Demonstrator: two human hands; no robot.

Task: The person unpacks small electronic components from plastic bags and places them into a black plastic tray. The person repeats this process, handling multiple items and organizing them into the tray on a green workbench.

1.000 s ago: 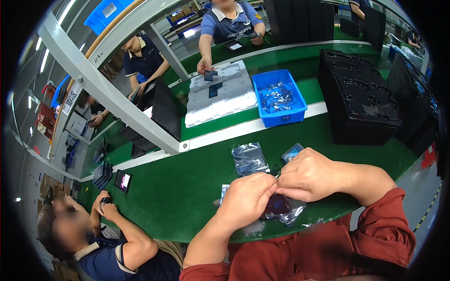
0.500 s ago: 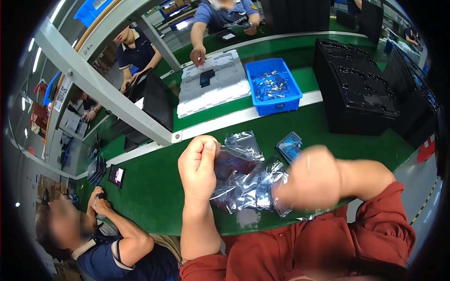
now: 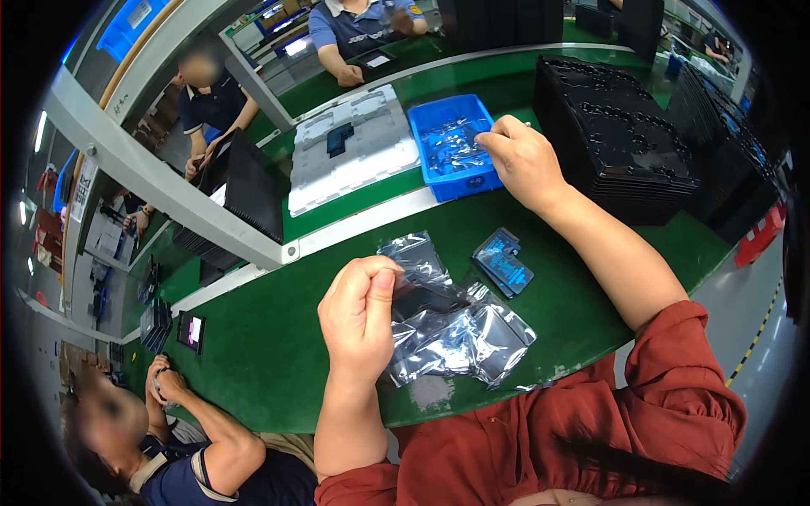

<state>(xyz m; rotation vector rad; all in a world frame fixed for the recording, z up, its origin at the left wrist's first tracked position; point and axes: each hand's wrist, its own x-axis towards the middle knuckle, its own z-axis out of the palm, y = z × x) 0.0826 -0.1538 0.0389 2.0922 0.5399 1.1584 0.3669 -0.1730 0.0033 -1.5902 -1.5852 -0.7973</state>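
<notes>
My left hand (image 3: 359, 314) is closed, thumb pressed on fingers, at the edge of a dark, flat, glossy piece (image 3: 429, 295). Under and beside that piece lie crumpled clear plastic bags (image 3: 451, 346), some with dark flat contents. My right hand (image 3: 527, 164) reaches forward to the right rim of a blue bin (image 3: 460, 187). Its thumb and fingers pinch together over the bin; whatever they hold is too small to name. Shiny clear wrappings (image 3: 451, 143) fill the bin. Two dark L-shaped parts with blue print (image 3: 504, 263) rest on the green table between my hands.
Beyond the bin's left side lies a white foam tray (image 3: 371, 164) bearing one dark L-shaped part (image 3: 339, 139). Stacked black trays (image 3: 620, 126) stand at the far right. A grey metal post (image 3: 181, 185) slants across the left. Co-workers sit at the left and across the table.
My right hand has moved from the plastic bags forward to the blue bin. My left hand keeps its grip near the dark piece. The person across has drawn a hand back from the foam tray.
</notes>
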